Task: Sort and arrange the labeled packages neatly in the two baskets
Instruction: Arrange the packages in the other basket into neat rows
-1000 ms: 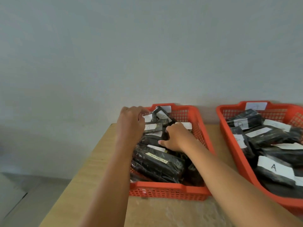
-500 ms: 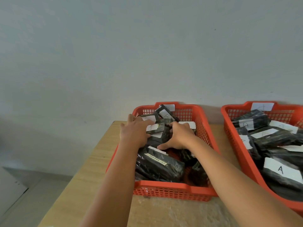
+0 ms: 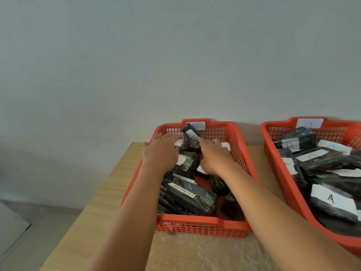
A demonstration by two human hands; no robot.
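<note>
While both forearms reach in from the near edge, the wooden table (image 3: 109,192) carries two red baskets side by side, apart from each other, both against the grey wall (image 3: 175,55).

Nearest in the left basket (image 3: 195,224): a black wrapped package with a yellow printed strip (image 3: 187,198), lying flat along the front. Beside it on the right, smaller dark packs (image 3: 219,184), partly under the right forearm.

Mid basket: left hand (image 3: 161,153) palm down, fingers extended and fairly straight, resting on the packages at the left side; fingertips reach a white label (image 3: 178,142). No curl round anything visible. Just beside its thumb side, a pack with a white label (image 3: 185,163).

Right hand (image 3: 214,157) also palm down, index finger stretched toward the upright package (image 3: 190,142), touching its right side. Other fingers are spread over packs below; can't tell if the thumb pinches anything underneath.

That upright package stands tilted between the two hands near the back wall of the basket, white label reading B facing up. Behind it, a white tag (image 3: 197,125) on the basket's rear rim.

Right basket (image 3: 281,173): packed with black packages with white labels marked A (image 3: 332,200), laid overlapping. White tag on its rear rim (image 3: 309,123), lettering blurred.
</note>
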